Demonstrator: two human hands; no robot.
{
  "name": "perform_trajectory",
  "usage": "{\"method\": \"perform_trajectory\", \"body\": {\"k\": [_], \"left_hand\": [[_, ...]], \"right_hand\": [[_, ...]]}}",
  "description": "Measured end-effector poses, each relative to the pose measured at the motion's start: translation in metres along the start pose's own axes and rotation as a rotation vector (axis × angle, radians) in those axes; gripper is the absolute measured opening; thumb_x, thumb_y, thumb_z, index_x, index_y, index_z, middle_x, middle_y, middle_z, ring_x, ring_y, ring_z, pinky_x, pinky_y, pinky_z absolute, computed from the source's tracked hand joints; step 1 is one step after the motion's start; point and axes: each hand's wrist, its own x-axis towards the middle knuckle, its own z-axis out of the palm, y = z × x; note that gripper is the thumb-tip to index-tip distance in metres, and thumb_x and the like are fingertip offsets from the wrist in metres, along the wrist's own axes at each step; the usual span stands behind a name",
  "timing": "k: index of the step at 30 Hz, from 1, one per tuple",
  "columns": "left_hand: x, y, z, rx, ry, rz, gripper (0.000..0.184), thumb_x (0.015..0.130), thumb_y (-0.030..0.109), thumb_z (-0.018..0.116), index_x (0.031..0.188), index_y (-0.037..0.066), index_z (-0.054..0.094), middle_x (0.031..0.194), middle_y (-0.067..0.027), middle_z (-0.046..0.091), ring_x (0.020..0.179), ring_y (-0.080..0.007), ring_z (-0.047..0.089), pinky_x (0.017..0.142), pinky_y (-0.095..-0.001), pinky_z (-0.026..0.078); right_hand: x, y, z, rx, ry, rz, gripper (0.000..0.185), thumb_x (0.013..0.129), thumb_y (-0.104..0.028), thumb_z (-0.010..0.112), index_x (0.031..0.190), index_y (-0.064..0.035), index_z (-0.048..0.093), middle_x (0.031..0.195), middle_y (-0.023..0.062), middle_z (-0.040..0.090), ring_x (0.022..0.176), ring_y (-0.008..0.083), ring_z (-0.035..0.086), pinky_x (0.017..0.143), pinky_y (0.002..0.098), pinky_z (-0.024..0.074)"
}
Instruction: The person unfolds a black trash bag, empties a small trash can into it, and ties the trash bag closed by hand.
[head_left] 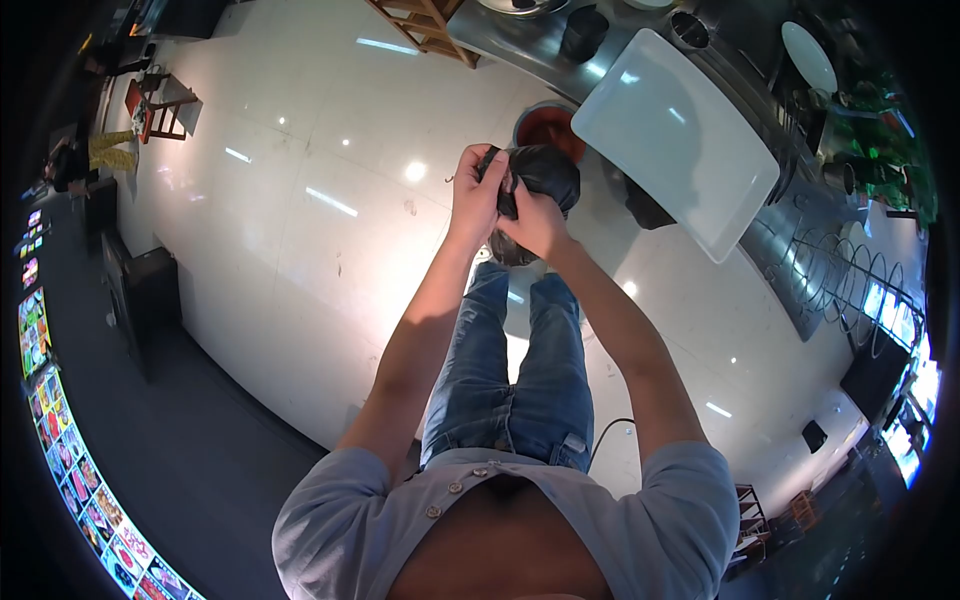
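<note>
In front of my legs hangs a filled black plastic bag (550, 175), bulging to the right of and below my hands. My left hand (474, 195) is closed on the gathered top of the bag, thumb pressed against the plastic. Close beside it, my right hand (537, 224) pinches the same bunched neck. The two hands nearly touch. Whether the neck is knotted cannot be made out. Just beyond the bag stands a red bucket (549, 127), partly covered by the bag.
A metal counter (525, 50) runs along the upper right, with a large white tray (670, 130) jutting past its edge. A dark cup (584, 35) and a wire rack (850, 285) are on it. A wooden chair (425, 28) stands at the top. Black boxes (152, 287) are at left.
</note>
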Motion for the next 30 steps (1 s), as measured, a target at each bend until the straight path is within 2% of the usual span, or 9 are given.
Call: {"method": "perform_trajectory", "body": {"k": [3, 7, 8, 12, 15, 17, 20, 23, 30], "left_hand": [[-0.001, 0.011, 0.007, 0.117, -0.079, 0.067, 0.022, 0.086, 0.005, 0.057, 0.101, 0.002, 0.042, 0.081, -0.0058, 0.056, 0.075, -0.0103, 0.055, 0.069, -0.0219, 0.045], [0.017, 0.035, -0.036, 0.713, -0.280, 0.362, 0.100, 0.062, 0.018, 0.080, 0.135, 0.006, 0.012, 0.137, -0.0218, 0.031, 0.130, -0.0297, 0.027, 0.106, -0.0377, 0.022], [0.018, 0.038, -0.048, 0.745, -0.360, 0.249, 0.104, 0.063, 0.033, 0.079, 0.138, 0.005, 0.012, 0.143, -0.0228, 0.021, 0.136, -0.0331, 0.011, 0.109, -0.0410, 0.009], [0.016, 0.040, -0.036, 1.201, -0.691, -0.032, 0.084, 0.070, 0.053, 0.065, 0.135, 0.007, 0.035, 0.144, -0.0195, 0.023, 0.135, -0.0352, 0.012, 0.108, -0.0485, 0.006], [0.008, 0.026, 0.005, 0.820, -0.539, 0.221, 0.035, 0.086, 0.031, 0.055, 0.111, 0.006, 0.058, 0.135, -0.0117, 0.042, 0.131, -0.0280, 0.026, 0.105, -0.0392, 0.021], [0.001, 0.022, 0.016, 0.437, -0.311, 0.002, 0.028, 0.094, 0.026, 0.044, 0.088, 0.001, 0.056, 0.113, -0.0178, 0.059, 0.109, -0.0257, 0.053, 0.095, -0.0360, 0.037], [0.007, 0.021, 0.004, -0.117, -0.061, -0.233, 0.028, 0.097, 0.031, 0.034, 0.085, 0.008, 0.044, 0.063, -0.0096, 0.054, 0.071, -0.0285, 0.059, 0.082, -0.0377, 0.047], [0.009, 0.024, 0.003, -0.307, -0.201, -0.207, 0.026, 0.097, 0.031, 0.036, 0.084, 0.010, 0.045, 0.049, 0.0017, 0.030, 0.041, -0.0118, 0.038, 0.053, -0.0275, 0.042], [0.013, 0.018, -0.003, -0.017, -0.524, -0.554, 0.023, 0.091, 0.017, 0.035, 0.108, 0.006, 0.046, 0.050, 0.0040, 0.026, 0.038, -0.0054, 0.021, 0.037, -0.0200, 0.017]], "right_hand": [[0.010, 0.013, -0.004, 0.112, 0.120, -0.111, 0.036, 0.075, -0.024, 0.064, 0.100, 0.0002, 0.056, 0.076, 0.0219, 0.061, 0.072, 0.0376, 0.060, 0.063, 0.0446, 0.0470], [0.015, 0.005, -0.034, 0.426, 0.011, 0.081, 0.032, 0.078, -0.029, 0.066, 0.081, 0.0027, 0.062, 0.069, 0.0197, 0.060, 0.064, 0.0316, 0.060, 0.058, 0.0366, 0.0440], [0.015, 0.003, -0.041, 0.472, -0.012, 0.087, 0.037, 0.078, -0.033, 0.067, 0.077, 0.0035, 0.062, 0.066, 0.0179, 0.060, 0.062, 0.0275, 0.060, 0.058, 0.0335, 0.0430], [0.017, -0.011, -0.064, 0.434, -0.229, 0.156, 0.035, 0.079, -0.033, 0.066, 0.081, 0.0022, 0.063, 0.070, 0.0173, 0.062, 0.068, 0.0273, 0.061, 0.061, 0.0341, 0.0434], [0.018, -0.015, -0.042, 0.380, -0.070, -0.227, 0.038, 0.077, -0.032, 0.068, 0.082, 0.0056, 0.062, 0.080, 0.0196, 0.062, 0.078, 0.0242, 0.059, 0.073, 0.0314, 0.0429], [0.017, -0.009, -0.057, 0.271, -0.379, 0.066, 0.038, 0.076, -0.031, 0.069, 0.085, 0.0058, 0.062, 0.085, 0.0155, 0.062, 0.081, 0.0202, 0.058, 0.075, 0.0287, 0.0426], [0.005, -0.009, -0.080, 0.970, -0.252, 0.313, 0.031, 0.076, -0.023, 0.068, 0.096, 0.0007, 0.062, 0.091, 0.0037, 0.059, 0.088, 0.0140, 0.055, 0.076, 0.0250, 0.0421], [-0.004, -0.008, -0.077, 1.220, 0.124, 0.390, 0.032, 0.077, -0.017, 0.066, 0.105, -0.0048, 0.059, 0.097, 0.0050, 0.057, 0.092, 0.0139, 0.053, 0.077, 0.0245, 0.0419], [-0.004, 0.009, -0.059, 1.036, 0.436, 0.333, 0.029, 0.068, 0.000, 0.047, 0.096, -0.0050, 0.056, 0.083, 0.0024, 0.050, 0.073, 0.0124, 0.048, 0.073, 0.0227, 0.0389]]}}
